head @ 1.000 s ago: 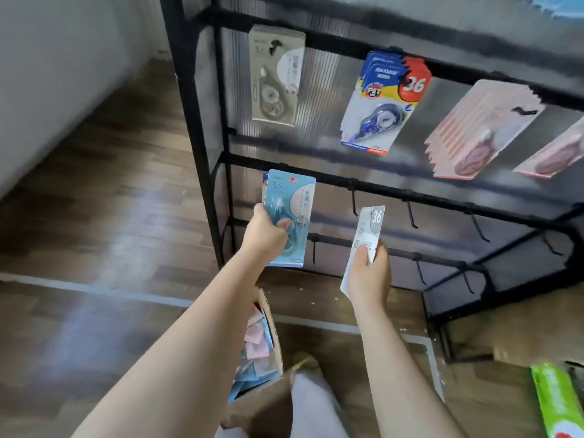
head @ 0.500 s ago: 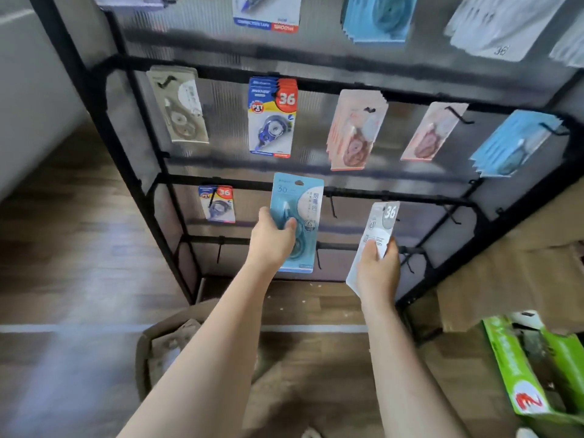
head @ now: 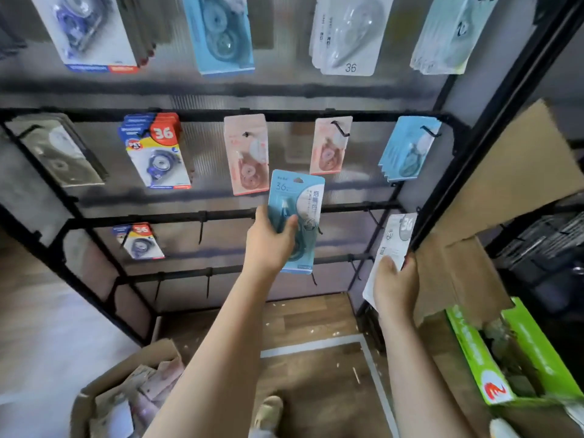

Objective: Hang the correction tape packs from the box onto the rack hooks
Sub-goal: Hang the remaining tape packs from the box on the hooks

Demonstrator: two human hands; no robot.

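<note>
My left hand grips a light blue correction tape pack upright in front of the black rack, just below a hanging pink pack. My right hand holds a white pack marked 36 by its lower half, near the rack's right post. Blue packs hang on a hook at the right end of the middle row. Bare hooks stick out from the lower bars. The cardboard box with several pink packs sits on the floor at bottom left.
Other packs hang on the upper rows, among them a blue-and-red pack and a grey pack. A green box and brown cardboard stand at the right. A shoe shows on the wooden floor.
The view has tilted up and the rack's upper rows have come into sight. Both hands have risen with their packs; the blue pack now overlaps the middle row.
</note>
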